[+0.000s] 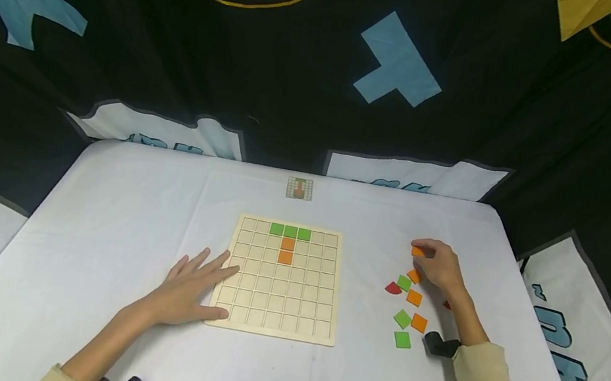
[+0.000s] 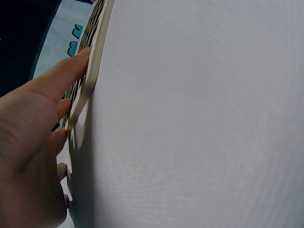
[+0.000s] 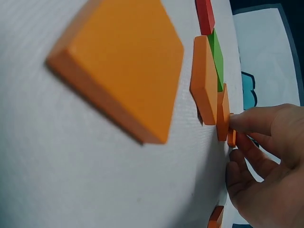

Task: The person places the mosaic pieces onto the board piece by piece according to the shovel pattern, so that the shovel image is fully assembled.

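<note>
My left hand (image 1: 188, 288) rests at the left side of a pale wooden grid board (image 1: 278, 287), fingers spread and straight, with the thumb and fingertips on its edge. In the board's top row lie three green square tiles (image 1: 290, 231), and two orange square tiles (image 1: 285, 257) run down below the middle one. Over to the right, my right hand (image 1: 442, 265) pinches an orange square tile (image 1: 418, 251) between thumb and fingers, at the far end of a scatter of loose pieces. The right wrist view shows that tile (image 3: 232, 138) at the fingertips, low by the cloth.
Loose orange tiles (image 1: 419, 322), green tiles (image 1: 402, 340) and a red rounded wedge (image 1: 394, 288) lie right of the board. Another red piece (image 1: 447, 304) is partly hidden by the right forearm. A small picture card (image 1: 300, 188) lies beyond the board on the white cloth (image 1: 147, 205).
</note>
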Tool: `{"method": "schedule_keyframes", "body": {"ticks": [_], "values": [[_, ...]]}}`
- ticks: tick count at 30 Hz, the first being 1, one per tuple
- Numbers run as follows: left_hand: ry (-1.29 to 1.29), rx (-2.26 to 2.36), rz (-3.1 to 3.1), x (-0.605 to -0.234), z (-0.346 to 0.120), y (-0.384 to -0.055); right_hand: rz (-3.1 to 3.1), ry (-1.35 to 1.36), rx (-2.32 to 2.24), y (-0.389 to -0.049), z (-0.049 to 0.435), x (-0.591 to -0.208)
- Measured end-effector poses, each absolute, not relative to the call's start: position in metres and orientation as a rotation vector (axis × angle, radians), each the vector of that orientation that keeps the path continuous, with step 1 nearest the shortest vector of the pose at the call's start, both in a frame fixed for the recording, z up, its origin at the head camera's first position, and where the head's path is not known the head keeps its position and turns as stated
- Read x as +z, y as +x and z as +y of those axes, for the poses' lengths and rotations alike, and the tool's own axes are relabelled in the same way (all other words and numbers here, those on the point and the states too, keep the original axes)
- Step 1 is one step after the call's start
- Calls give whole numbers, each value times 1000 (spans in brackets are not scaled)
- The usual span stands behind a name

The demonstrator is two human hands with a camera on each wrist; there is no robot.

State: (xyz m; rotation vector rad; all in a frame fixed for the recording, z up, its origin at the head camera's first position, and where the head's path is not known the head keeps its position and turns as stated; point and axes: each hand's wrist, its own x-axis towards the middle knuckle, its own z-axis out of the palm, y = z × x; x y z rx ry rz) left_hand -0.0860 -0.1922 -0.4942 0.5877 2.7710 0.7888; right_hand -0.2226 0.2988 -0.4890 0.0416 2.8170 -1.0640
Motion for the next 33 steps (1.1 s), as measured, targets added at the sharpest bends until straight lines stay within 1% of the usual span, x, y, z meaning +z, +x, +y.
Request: {"method": "schedule_keyframes", "body": {"ticks": [7, 15, 25, 33], "values": [[584, 781, 2771, -495, -192, -87, 2840, 28, -1066, -220, 297, -487], [585, 770, 2777, -496, -193, -88, 2846, -118, -1111, -216, 279, -480], [583, 769, 2779, -497, -193, -87, 2822, -281, -1200, -202, 232, -464], [582, 779, 2771, -496, -193, -86, 2794, -518, -1271, -186, 187, -455]]}}
